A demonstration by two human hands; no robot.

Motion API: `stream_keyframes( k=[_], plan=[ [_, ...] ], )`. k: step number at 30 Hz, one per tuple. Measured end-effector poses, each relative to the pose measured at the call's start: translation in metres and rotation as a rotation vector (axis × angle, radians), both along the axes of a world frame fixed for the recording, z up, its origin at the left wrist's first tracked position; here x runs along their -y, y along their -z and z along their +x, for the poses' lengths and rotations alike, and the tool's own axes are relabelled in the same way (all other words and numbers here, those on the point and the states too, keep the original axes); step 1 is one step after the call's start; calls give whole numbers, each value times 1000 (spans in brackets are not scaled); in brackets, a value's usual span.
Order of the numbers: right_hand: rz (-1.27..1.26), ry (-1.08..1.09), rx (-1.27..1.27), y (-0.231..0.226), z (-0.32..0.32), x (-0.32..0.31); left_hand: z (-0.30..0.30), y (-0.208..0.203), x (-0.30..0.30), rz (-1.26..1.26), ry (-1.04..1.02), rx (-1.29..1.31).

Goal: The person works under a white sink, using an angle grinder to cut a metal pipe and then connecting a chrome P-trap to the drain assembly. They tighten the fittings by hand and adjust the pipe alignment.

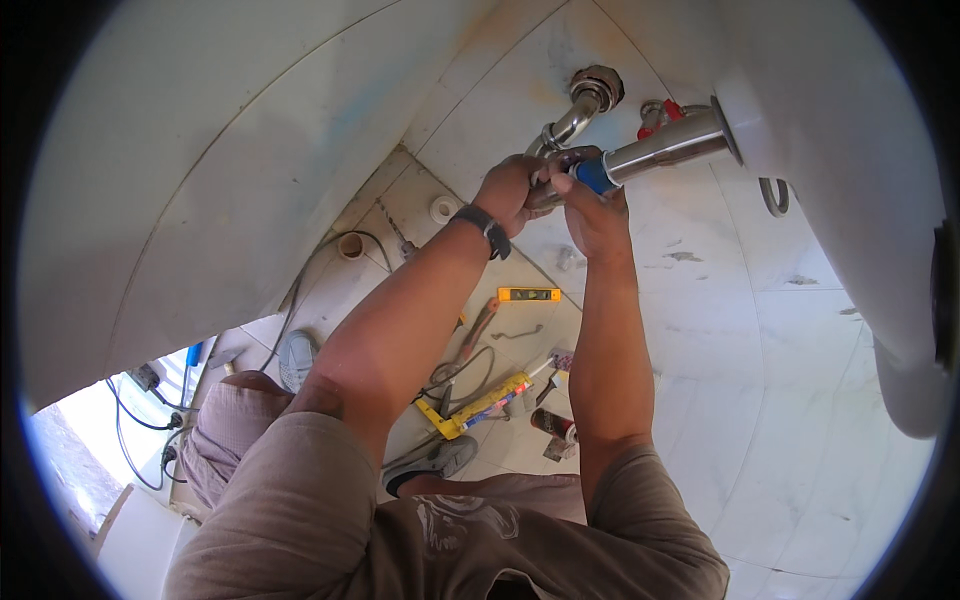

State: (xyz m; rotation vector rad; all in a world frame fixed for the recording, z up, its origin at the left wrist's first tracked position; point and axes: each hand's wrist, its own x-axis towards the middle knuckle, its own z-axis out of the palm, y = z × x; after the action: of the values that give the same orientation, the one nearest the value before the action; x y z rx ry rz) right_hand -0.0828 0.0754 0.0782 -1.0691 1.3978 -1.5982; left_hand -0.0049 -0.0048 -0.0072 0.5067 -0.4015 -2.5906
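Note:
A chrome drain trap (543, 197) joins a bent chrome pipe (575, 122) from the wall outlet (598, 86) to a straight chrome tailpipe (672, 146) under the white basin (830, 150). My left hand (505, 190), with a dark band at the wrist, has its fingers wrapped round the trap's lower bend. At the joint with the tailpipe, my right hand (598, 218) grips the trap just beside a blue ring (593, 176). Its thumb presses along the metal. The far sides of both grips are hidden.
A red-handled valve (655, 117) sits on the wall near the tailpipe. Around my feet lie a yellow spirit level (529, 295), a hammer (480, 330), a sealant gun (485, 405), a spray can (553, 424) and a drill bit (392, 222). Black cables (122, 405) trail at left.

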Motion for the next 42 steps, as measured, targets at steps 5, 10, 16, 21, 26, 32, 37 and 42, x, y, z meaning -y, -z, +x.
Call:
stream_keyframes(
  k=[5,10,16,21,26,32,37,42],
  plan=[
    [29,-230,61,-2,-16,3,-17,14,4,-30,-67,-151],
    [32,-349,43,-5,-19,7,-20,10,-8,-115,-248,-100],
    [48,-344,43,-8,-21,6,-25,10,-6,6,-257,-170],
    [62,-402,52,-10,-24,8,-23,9,5,47,-117,-122],
    [-67,-115,5,7,-7,7,-32,7,5,32,-197,-49],
    [-94,297,-125,9,24,11,-34,14,5,-234,-246,144],
    [-84,616,-235,11,47,20,-24,2,8,-107,-138,203],
    [-53,774,-265,13,58,27,-23,4,7,-276,-153,292]
  ],
)
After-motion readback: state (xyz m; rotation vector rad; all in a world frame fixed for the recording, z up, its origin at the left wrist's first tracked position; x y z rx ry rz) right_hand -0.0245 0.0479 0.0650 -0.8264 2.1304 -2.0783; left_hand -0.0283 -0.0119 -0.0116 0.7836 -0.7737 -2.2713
